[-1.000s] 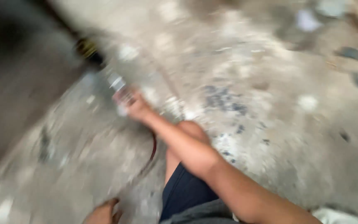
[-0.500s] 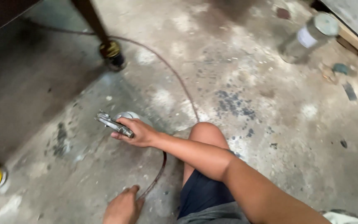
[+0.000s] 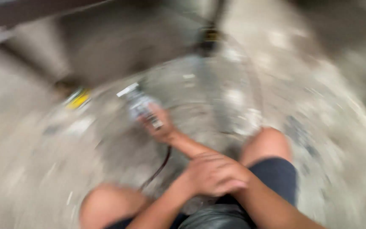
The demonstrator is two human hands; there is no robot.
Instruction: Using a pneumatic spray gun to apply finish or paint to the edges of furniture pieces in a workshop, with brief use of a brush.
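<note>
Frame is heavily motion-blurred; notes limited to what is resolving.

Far left: a yellow object (image 3: 78,99) is lying on the floor (image 3: 43,178), near the foot of a dark piece of furniture (image 3: 106,46). Kind of object cannot be told.

Left of centre: the right hand (image 3: 159,127) is reaching out forward over the floor, arm crossing in front of the body. It is clenching around a metal tool (image 3: 140,104), silvery, the far end sticking up and away past the fingers. The tool is sitting in the air just above the floor, well apart from the yellow object. Exact kind of tool cannot be told through the blur.

Below the right hand: a dark cable (image 3: 157,169) is running along the floor toward the body, passing between the knees.

Centre: the left hand (image 3: 217,174) is resting on the right forearm, fingers curled loosely, holding nothing. A bare knee (image 3: 267,144) is showing just to its right, dark shorts (image 3: 276,178) below it.

Upper centre: a dark leg or post (image 3: 210,36) is standing on the floor, well beyond the tool.

Judgement: the step in hand looks like carrying the gripped tool across to a working spot on the floor. The next move is probably calling for a steadier head and arm, a firm grip kept on the tool, and the cable kept out from under it.
</note>
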